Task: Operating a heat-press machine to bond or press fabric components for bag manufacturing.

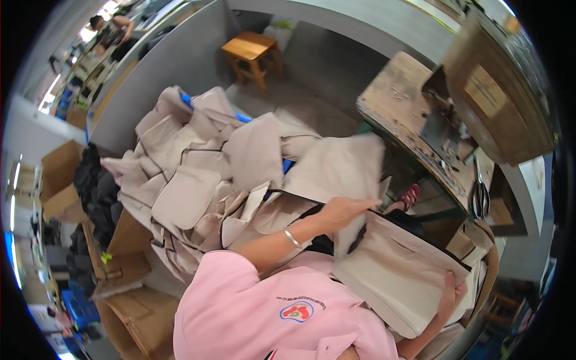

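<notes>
At centre frame, the left hand (343, 211) is stretched flat-fingered over beige fabric pieces (204, 174); the beige black-edged fabric panel (399, 270) is gripped by the right hand (451, 293) at lower right.

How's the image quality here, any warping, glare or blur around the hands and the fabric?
Head view: strong fisheye warping, with the wooden table edge bowed and the corners black; window glare blows out the upper left; light is even and soft on the beige fabric pile; left hand and right hand look reasonably sharp.

Grey floor (324, 66), heap of beige fabric pieces (204, 174) on it, small wooden stool (252, 54), cardboard boxes (129, 300)
</notes>
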Tool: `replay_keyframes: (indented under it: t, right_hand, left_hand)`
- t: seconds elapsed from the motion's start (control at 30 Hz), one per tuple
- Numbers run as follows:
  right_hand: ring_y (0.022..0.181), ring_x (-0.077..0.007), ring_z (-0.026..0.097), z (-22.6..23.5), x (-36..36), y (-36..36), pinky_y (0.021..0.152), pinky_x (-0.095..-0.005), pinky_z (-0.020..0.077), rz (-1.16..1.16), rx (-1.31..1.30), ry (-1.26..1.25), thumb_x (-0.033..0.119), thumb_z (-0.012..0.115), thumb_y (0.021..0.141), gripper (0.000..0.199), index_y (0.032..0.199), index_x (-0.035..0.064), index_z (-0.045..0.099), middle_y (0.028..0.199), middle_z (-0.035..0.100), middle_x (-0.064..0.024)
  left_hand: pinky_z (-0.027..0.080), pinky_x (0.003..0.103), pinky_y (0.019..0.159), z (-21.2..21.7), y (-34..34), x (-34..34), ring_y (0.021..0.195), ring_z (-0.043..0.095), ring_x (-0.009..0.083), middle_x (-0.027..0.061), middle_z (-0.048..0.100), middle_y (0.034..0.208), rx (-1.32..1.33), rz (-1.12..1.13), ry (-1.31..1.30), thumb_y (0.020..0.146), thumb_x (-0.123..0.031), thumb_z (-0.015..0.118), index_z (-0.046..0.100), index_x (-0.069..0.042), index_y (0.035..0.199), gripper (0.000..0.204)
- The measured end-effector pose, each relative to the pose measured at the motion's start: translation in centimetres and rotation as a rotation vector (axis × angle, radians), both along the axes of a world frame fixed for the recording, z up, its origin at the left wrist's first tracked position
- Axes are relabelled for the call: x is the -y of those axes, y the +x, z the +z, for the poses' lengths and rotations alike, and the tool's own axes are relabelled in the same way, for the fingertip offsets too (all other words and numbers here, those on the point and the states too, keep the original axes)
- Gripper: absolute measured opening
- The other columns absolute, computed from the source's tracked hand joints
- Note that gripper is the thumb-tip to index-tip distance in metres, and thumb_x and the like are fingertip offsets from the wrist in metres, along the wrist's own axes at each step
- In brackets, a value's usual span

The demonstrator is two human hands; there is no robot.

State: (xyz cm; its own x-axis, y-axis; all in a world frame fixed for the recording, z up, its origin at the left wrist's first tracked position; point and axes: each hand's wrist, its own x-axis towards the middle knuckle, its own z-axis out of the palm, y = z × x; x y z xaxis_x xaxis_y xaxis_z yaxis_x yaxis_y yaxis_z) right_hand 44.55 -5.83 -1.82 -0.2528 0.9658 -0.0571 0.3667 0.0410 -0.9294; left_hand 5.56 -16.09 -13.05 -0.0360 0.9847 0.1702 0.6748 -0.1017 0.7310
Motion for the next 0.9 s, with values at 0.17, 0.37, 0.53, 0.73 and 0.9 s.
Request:
replay_keyframes:
  t: [0.17,0.37,0.53,0.73,0.9]
  right_hand:
    - [0.141,-0.0302,0.042,2.4,-1.5,-1.7,0.117,-0.0409,0.0293,-0.126,0.691,0.747,0.021,0.068,0.094,0.064,0.15,0.0026,0.042,0.151,0.048,-0.0163]
    - [0.109,-0.0257,0.064,2.9,-0.3,-8.7,0.108,-0.0379,0.0423,0.526,0.218,0.174,0.011,0.065,0.092,0.029,0.117,-0.002,0.067,0.108,0.071,-0.0153]
    - [0.073,-0.021,0.061,3.4,-1.6,-12.0,0.07,-0.0323,0.0481,0.372,0.277,0.287,0.003,0.066,0.086,0.007,0.085,-0.004,0.068,0.077,0.067,-0.0115]
    - [0.076,-0.0278,0.06,4.8,-5.1,-14.4,0.071,-0.0365,0.0463,0.391,0.312,0.582,0.015,0.072,0.083,0.007,0.083,0.0083,0.075,0.08,0.069,-0.0068]
    - [0.065,-0.0248,0.063,7.6,-7.9,-15.5,0.06,-0.034,0.0485,0.274,0.234,0.894,0.017,0.079,0.079,0.009,0.085,0.011,0.075,0.076,0.068,-0.0046]
  left_hand:
    - [0.051,0.044,0.068,5.6,2.6,-2.6,0.075,0.066,0.0362,0.0125,0.071,0.086,0.118,-0.266,-0.119,0.098,-0.032,0.055,0.071,-0.013,0.105,0.025]
    - [0.049,0.047,0.067,11.2,6.4,-4.8,0.074,0.064,0.0399,0.0197,0.068,0.078,0.321,-0.505,-0.018,0.092,-0.032,0.062,0.074,-0.003,0.089,0.031]
    - [0.052,0.045,0.071,10.6,4.4,-5.6,0.078,0.068,0.0379,0.0207,0.07,0.083,0.321,-0.278,-0.023,0.085,-0.039,0.069,0.076,-0.004,0.091,0.036]
    - [0.051,0.029,0.07,11.6,3.1,-6.3,0.074,0.063,0.0121,0.009,0.072,0.086,0.434,-0.11,-0.209,0.085,-0.031,0.079,0.074,0.0,0.105,0.037]
    - [0.049,0.022,0.07,15.9,1.2,-11.0,0.077,0.058,0.0033,-0.0007,0.071,0.086,0.564,-0.158,-0.129,0.081,-0.01,0.082,0.075,0.002,0.097,0.021]
